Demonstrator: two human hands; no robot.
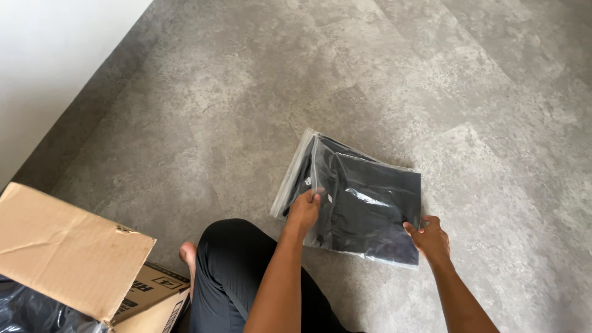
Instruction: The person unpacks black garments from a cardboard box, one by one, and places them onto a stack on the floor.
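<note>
The bag (361,203), clear plastic with a dark folded garment inside, lies flat on the floor (259,92) just ahead of the person's bent knee (237,246). The left hand (303,209) rests on the bag's near left part, fingers curled and pinching the plastic by its open, lighter edge. The right hand (430,237) grips the near right corner, thumb on top and fingers tucked under the rim. By the look of it, the garment is already in and the bag is being squared or its mouth seen to; a further move would call for a firm hold at the corner while the other hand works along the open edge, since the film is slick and creases easily.

The floor is grey mottled tile, with a pale wall (55,68) at far left. A cardboard box (74,253) with a raised flap stands at lower left, dark plastic (28,311) showing beneath it. A bare foot (188,254) shows beside the box
</note>
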